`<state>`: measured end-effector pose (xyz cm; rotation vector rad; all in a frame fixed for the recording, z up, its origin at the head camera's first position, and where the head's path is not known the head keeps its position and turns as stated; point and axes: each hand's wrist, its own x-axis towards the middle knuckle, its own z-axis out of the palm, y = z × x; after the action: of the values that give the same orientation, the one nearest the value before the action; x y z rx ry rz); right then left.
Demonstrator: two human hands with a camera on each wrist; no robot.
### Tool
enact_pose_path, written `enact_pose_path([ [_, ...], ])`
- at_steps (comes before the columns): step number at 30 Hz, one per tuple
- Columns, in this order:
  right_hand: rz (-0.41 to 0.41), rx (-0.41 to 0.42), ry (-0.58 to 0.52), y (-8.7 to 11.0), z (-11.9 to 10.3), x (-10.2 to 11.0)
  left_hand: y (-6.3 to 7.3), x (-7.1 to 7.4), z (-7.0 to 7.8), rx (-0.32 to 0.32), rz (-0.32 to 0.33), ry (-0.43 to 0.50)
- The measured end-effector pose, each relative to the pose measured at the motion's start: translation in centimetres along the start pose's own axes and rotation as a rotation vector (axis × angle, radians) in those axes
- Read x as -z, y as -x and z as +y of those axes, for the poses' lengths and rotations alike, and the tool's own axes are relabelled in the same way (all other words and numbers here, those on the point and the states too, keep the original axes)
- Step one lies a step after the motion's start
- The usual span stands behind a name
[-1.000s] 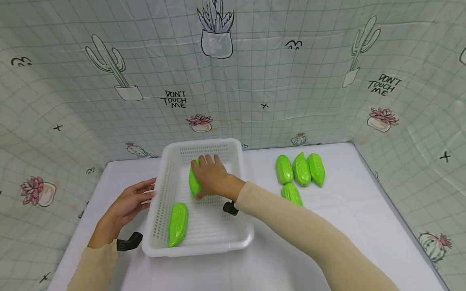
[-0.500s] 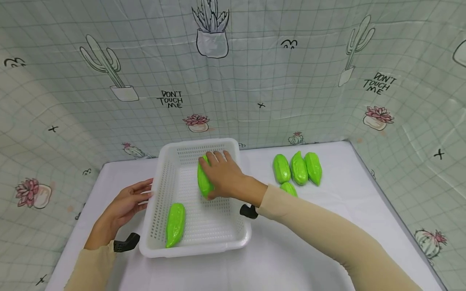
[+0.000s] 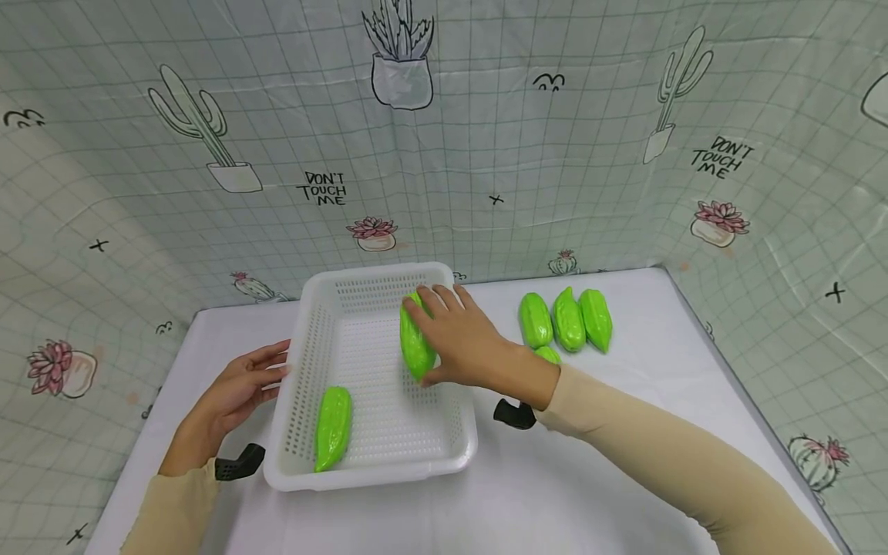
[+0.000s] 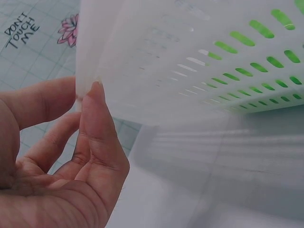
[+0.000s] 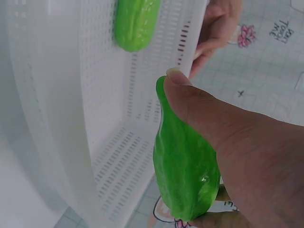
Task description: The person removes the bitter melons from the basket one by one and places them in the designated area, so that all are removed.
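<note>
A white perforated plastic basket (image 3: 371,479) stands on the table. At its left side, my left hand (image 3: 236,389) holds the rim between thumb and fingers, as the left wrist view shows. My right hand (image 3: 465,335) grips a glossy, ridged green bitter melon (image 5: 185,161) with a narrow tip, its thumb along one side and other fingers mostly hidden behind it. This melon overlaps the right part of the basket in the head view. Another bitter melon (image 3: 334,428) lies inside, near the basket's front left corner.
To the right of the basket, three more green bitter melons (image 3: 569,320) lie side by side on the white table (image 3: 659,432), and one more (image 3: 548,354) is partly hidden by the right arm. A cactus-print cloth (image 3: 472,154) hangs behind and at both sides.
My right hand has moved rightward with the bitter melon, from the middle of the basket toward its right wall. The left hand keeps its place at the rim.
</note>
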<state>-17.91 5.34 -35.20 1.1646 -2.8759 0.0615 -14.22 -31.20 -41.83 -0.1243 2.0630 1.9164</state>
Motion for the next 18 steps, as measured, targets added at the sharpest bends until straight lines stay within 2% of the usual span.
enact_pose_path([
  [18, 0.138, -0.086, -0.046, 5.4, 3.9, 0.0, 0.0, -0.1, 0.1, -0.001, -0.008, 0.027],
])
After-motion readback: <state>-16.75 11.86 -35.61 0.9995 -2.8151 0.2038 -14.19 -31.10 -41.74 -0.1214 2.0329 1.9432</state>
